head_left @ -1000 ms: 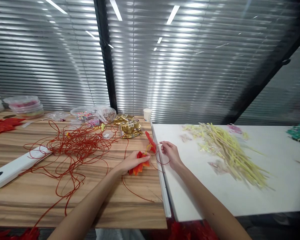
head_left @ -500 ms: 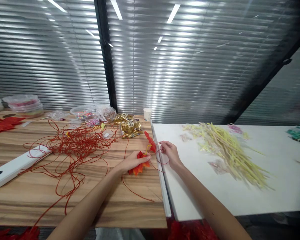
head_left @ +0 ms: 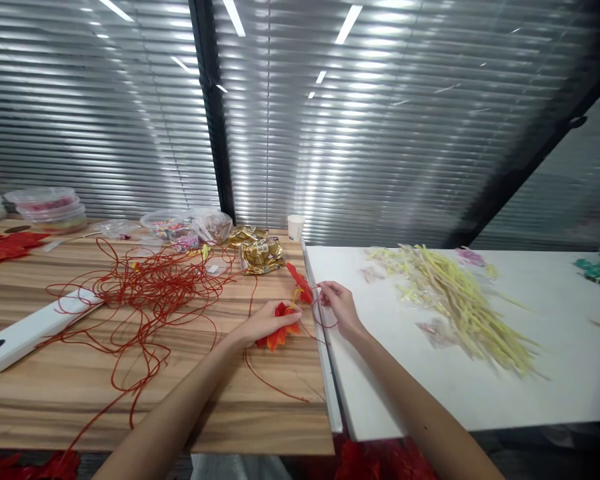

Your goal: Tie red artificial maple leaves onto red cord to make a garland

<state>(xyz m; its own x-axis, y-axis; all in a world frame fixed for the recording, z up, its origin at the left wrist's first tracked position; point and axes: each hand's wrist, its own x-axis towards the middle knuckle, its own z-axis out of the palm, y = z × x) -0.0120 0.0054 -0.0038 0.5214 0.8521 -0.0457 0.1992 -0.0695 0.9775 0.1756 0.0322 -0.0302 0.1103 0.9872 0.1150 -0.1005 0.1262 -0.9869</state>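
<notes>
Near the right edge of the wooden table, my left hand (head_left: 267,322) is closed on a cluster of red and orange artificial leaves (head_left: 279,339). A thin yellow stem (head_left: 297,297) rises from that cluster. Just above it hangs a single red leaf (head_left: 300,283), between my two hands. My right hand (head_left: 339,305) pinches a thin red cord (head_left: 325,325) between thumb and fingers, over the seam beside the white table. The cord curves in a loop below the right fingers. Another length of red cord lies on the wood below my left hand.
A tangle of red cord (head_left: 165,283) spreads over the wooden table beside a white elongated device (head_left: 35,330). Gold packets (head_left: 261,257), a paper cup (head_left: 295,227) and plastic containers (head_left: 50,210) stand behind. Yellow strips (head_left: 460,303) lie on the white table (head_left: 380,373).
Both hands keep nearly the same place and grip. The red leaf between them has shifted slightly up and left, and the cord loop by my right hand has changed shape a little.
</notes>
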